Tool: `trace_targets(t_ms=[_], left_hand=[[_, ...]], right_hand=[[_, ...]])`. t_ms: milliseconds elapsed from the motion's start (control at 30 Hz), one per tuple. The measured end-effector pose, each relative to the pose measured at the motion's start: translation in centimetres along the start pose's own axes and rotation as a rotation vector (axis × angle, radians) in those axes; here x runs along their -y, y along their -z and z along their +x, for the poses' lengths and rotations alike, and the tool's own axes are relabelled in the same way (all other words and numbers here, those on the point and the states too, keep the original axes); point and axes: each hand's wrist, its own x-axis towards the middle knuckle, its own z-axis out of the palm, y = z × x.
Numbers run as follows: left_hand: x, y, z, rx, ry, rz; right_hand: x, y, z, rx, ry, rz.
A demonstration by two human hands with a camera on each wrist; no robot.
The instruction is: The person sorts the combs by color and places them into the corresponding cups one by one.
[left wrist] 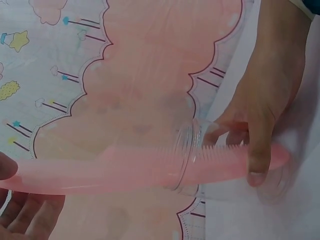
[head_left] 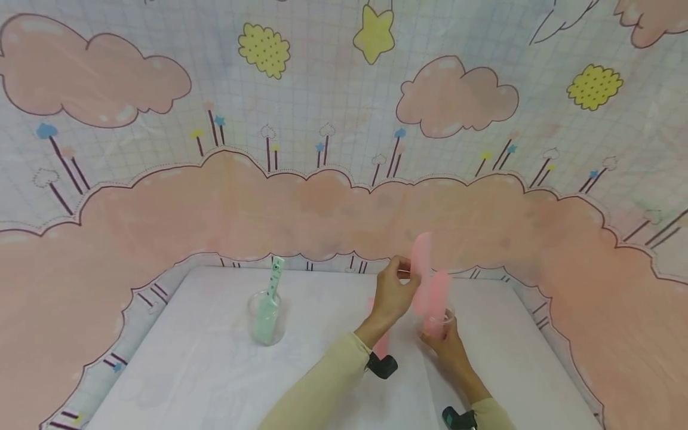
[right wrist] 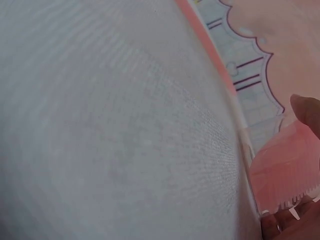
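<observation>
My left hand (head_left: 396, 294) pinches a pink comb (head_left: 421, 269) near its upper end, over the table's right side. Below it, my right hand (head_left: 450, 349) grips a clear cup (left wrist: 189, 150) round its side. A second pink piece (head_left: 439, 289) stands up out of that cup, close beside the held comb. In the left wrist view, comb teeth (left wrist: 220, 152) show through the cup wall, and the pink shapes overlap at the mouth. The right wrist view catches pink teeth (right wrist: 295, 192) beside my fingers. How deep the held comb reaches is unclear.
Left of my hands, a clear cup (head_left: 251, 316) on the white table (head_left: 177, 358) holds a mint-green spatula-like utensil (head_left: 271, 298) with a dotted handle. Another pink item (head_left: 382, 345) lies partly hidden under my left forearm. A patterned cloth (head_left: 322, 215) backs the table.
</observation>
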Motion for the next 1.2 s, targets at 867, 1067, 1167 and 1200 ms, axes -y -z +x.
trace_targets(t_ms=[867,1067,1167,1200], left_hand=[[0.9,-3.5,-0.2,0.049,0.037,-0.003],[1.5,-4.0,-0.3,0.061,0.066,0.050],[1.9,-4.1,-0.4,0.069,0.076,0.064],[2.0,-4.2,-0.4,0.071,0.079,0.064]], right_hand=[[-0.3,-0.2,-0.1,0.005,0.004,0.002],[-0.4,-0.2,0.1,0.000,0.016,-0.006],[-0.5,-0.2,0.3,-0.003,0.026,-0.001],[-0.5,-0.2,0.3,-0.004,0.028,0.001]])
